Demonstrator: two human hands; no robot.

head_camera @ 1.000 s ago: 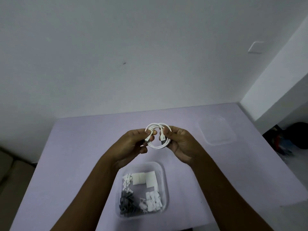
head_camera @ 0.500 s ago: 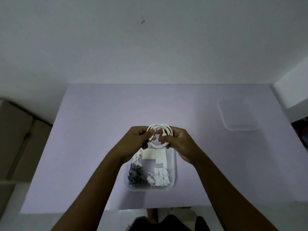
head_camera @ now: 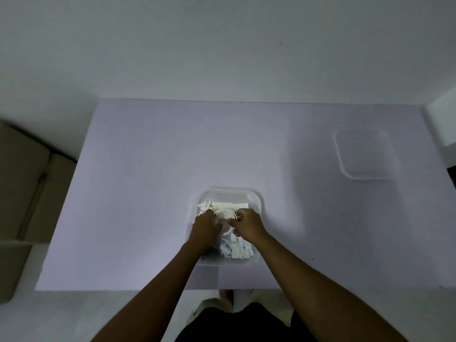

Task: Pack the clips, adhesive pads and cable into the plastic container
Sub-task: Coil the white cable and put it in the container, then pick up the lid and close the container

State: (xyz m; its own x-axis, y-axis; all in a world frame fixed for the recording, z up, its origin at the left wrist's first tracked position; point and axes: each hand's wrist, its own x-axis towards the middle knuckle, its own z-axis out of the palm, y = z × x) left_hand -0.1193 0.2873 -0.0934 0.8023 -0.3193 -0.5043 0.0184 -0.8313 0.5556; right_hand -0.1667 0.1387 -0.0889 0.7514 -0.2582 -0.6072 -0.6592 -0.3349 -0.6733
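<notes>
A clear plastic container [head_camera: 256, 201] sits on the lilac table near its front edge. Inside lie white adhesive pads [head_camera: 229, 206] at the far side and white clips [head_camera: 238, 251] at the near side; darker clips are mostly hidden under my left wrist. A coiled white cable [head_camera: 223, 215] is held low inside the container. My left hand [head_camera: 204, 229] grips its left side and my right hand [head_camera: 248, 224] pinches its right side, both over the container's middle.
The container's clear lid [head_camera: 365, 156] lies flat at the table's far right. A cardboard box [head_camera: 22, 183] stands off the table's left side. The table [head_camera: 148, 181] ends just short of my body; a white wall rises behind it.
Both hands have lowered the coiled cable from above the table down into the container. The view has tilted down and pulled back.
</notes>
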